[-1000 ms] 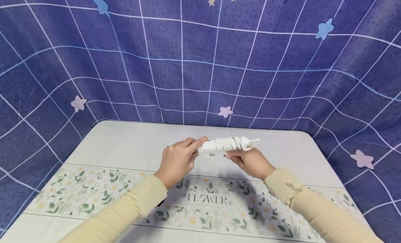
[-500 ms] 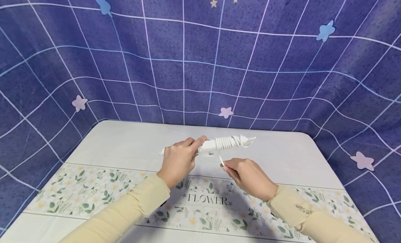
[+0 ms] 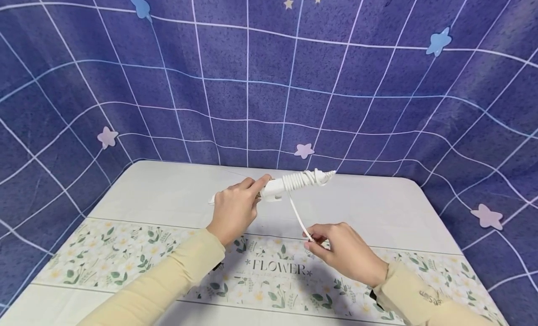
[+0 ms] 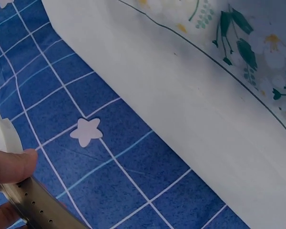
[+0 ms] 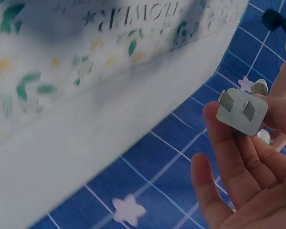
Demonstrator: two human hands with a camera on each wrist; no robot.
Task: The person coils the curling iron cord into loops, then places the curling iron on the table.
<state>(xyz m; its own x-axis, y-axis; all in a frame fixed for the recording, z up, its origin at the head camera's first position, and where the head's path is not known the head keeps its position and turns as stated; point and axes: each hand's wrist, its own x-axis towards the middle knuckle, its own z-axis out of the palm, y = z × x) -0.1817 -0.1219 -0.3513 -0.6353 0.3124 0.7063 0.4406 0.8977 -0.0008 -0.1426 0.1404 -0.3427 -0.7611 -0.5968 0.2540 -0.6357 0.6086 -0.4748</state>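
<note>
In the head view my left hand [image 3: 234,208] grips a white hair styling iron [image 3: 272,188] by its middle, above the table, its cord end tilted up to the right. White cord [image 3: 296,180] is wound in several turns around the handle. A loose length of cord [image 3: 297,215] runs down to my right hand [image 3: 345,252]. There, in the right wrist view, thumb and fingers pinch a white plug [image 5: 241,113] with two flat prongs facing the camera. The left wrist view shows the iron's bronze part with small holes [image 4: 40,206] under my left hand [image 4: 12,167], only partly in frame.
A white table [image 3: 176,186] with a floral band and the word FLOWER [image 3: 278,267] lies under both hands. Behind it hangs a blue curtain [image 3: 269,102] with grid lines and stars, meeting the table's back edge.
My right hand has moved down from the wound handle, drawing out a length of cord with the plug end. The iron's cord end has lifted and shifted slightly left.
</note>
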